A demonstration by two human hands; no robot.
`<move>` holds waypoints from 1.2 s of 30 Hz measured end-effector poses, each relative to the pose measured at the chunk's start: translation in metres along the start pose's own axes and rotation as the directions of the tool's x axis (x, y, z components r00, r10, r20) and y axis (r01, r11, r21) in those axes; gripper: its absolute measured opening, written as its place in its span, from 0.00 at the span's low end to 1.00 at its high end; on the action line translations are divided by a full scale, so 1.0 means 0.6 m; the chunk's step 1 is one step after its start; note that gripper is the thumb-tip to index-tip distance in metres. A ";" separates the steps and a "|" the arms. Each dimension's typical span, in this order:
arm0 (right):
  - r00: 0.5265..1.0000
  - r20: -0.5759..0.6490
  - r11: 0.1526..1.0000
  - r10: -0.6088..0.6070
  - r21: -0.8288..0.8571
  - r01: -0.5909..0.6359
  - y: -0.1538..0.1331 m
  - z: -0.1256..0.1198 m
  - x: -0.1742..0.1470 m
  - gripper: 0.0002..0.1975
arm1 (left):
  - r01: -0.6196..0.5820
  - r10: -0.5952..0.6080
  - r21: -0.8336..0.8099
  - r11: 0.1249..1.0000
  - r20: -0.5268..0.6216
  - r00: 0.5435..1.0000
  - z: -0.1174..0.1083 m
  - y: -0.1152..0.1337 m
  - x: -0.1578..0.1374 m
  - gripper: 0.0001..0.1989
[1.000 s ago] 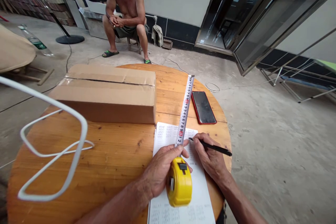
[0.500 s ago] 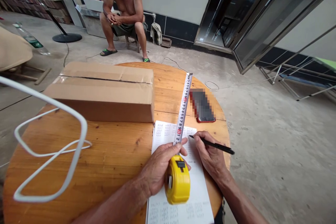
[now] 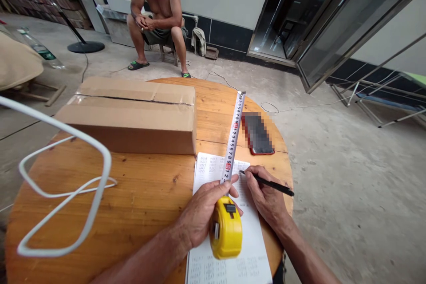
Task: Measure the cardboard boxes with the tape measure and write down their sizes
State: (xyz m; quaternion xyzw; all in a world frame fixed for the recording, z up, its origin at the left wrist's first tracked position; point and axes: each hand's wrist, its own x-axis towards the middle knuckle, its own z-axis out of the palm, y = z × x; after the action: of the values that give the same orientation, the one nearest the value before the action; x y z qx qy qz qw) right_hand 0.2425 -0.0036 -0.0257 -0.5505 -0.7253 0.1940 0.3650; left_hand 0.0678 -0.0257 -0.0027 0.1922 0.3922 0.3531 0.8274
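Observation:
My left hand (image 3: 208,206) is closed around a yellow tape measure (image 3: 226,230), thumb lying on the blade just above the case. The silver blade is pulled out and points away from me, over the sheets of paper (image 3: 229,270) and past their far edge. In my right hand (image 3: 266,193) a black pen (image 3: 274,184) is pinched, its tip at the paper near the handwritten figures, right of the blade. Whether the tip touches the paper I cannot tell. Handwritten rows fill the top and bottom of the sheet; my left hand and the tape hide its middle.
A taped cardboard box (image 3: 143,120) sits on the round wooden table (image 3: 133,195). Right of the blade lies a red-edged phone (image 3: 258,135). A white cable-like loop (image 3: 100,186) crosses the left foreground. Beyond the table a person (image 3: 156,13) sits on a stool, hands together.
Almost nothing differs. The pen's rear end has swung slightly left and down in my right hand, and the whole view has shifted a little.

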 end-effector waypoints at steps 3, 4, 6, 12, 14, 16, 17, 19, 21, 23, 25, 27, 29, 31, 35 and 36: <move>1.000 0.016 1.000 -0.006 0.025 0.006 0.000 -0.001 -0.002 0.05 | -0.003 0.003 0.003 1.000 0.003 1.000 0.000 0.001 0.001 0.14; 1.000 0.023 0.999 0.000 0.041 -0.001 0.000 -0.001 -0.002 0.05 | -0.003 0.003 0.004 1.000 0.004 1.000 0.000 0.001 0.001 0.14; 0.999 0.024 0.998 0.022 0.061 -0.023 0.001 -0.001 -0.003 0.06 | -0.004 0.004 0.009 1.000 0.005 1.000 0.001 0.002 0.002 0.14; 0.999 0.018 0.996 0.032 0.088 -0.033 -0.001 -0.001 -0.002 0.06 | -0.003 0.003 0.023 1.000 0.003 1.000 0.001 0.001 0.000 0.14; 0.999 0.030 0.997 0.029 0.078 -0.031 0.000 -0.001 -0.001 0.06 | -0.008 0.008 0.024 1.000 0.004 1.000 0.001 0.001 0.000 0.14; 0.999 0.035 0.998 0.025 0.063 -0.027 0.000 -0.001 -0.001 0.06 | -0.007 0.007 0.028 1.000 0.003 1.000 0.000 0.001 0.000 0.15; 0.999 0.031 0.998 0.025 0.054 -0.027 0.001 -0.001 -0.002 0.06 | -0.005 0.005 0.029 1.000 0.004 1.000 0.000 0.001 0.001 0.15; 0.999 0.005 0.998 0.033 0.046 -0.033 0.002 -0.001 -0.004 0.06 | 0.001 -0.001 0.030 1.000 0.009 1.000 0.001 0.002 0.001 0.14; 0.998 -0.037 0.997 0.053 0.060 -0.051 0.003 -0.002 -0.006 0.06 | 0.000 0.000 0.027 1.000 0.010 1.000 0.001 0.003 0.002 0.14; 0.994 -0.073 0.994 0.079 0.087 -0.073 0.004 -0.002 -0.008 0.06 | 0.002 -0.002 0.028 1.000 0.002 1.000 0.001 0.003 0.003 0.14; 0.991 -0.086 0.990 0.100 0.105 -0.091 0.005 -0.001 -0.009 0.06 | 0.010 -0.009 0.032 0.999 -0.004 1.000 0.001 0.002 0.003 0.14; 0.990 -0.082 0.988 0.116 0.114 -0.106 0.006 0.000 -0.009 0.06 | 0.014 -0.014 0.034 0.999 -0.001 1.000 0.000 0.000 0.003 0.14; 0.989 -0.074 0.986 0.125 0.120 -0.116 0.008 0.001 -0.009 0.06 | 0.012 -0.012 0.031 0.999 0.005 1.000 -0.001 -0.002 0.002 0.14; 0.990 -0.065 0.985 0.128 0.122 -0.120 0.009 0.001 -0.009 0.06 | 0.006 -0.006 0.029 1.000 0.009 1.000 -0.001 -0.002 0.002 0.14; 0.990 -0.049 0.983 0.132 0.133 -0.125 0.011 0.001 -0.011 0.06 | 0.011 -0.011 0.029 1.000 0.012 1.000 0.000 0.000 0.002 0.15; 0.990 -0.045 0.982 0.133 0.138 -0.126 0.012 0.002 -0.011 0.06 | 0.012 -0.012 0.028 1.000 0.012 1.000 0.000 0.000 0.001 0.15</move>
State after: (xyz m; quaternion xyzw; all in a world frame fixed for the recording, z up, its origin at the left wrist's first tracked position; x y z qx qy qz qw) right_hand 0.2472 -0.0072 -0.0333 -0.5757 -0.6631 0.2510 0.4073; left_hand 0.0682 -0.0250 -0.0031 0.2034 0.3934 0.3416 0.8290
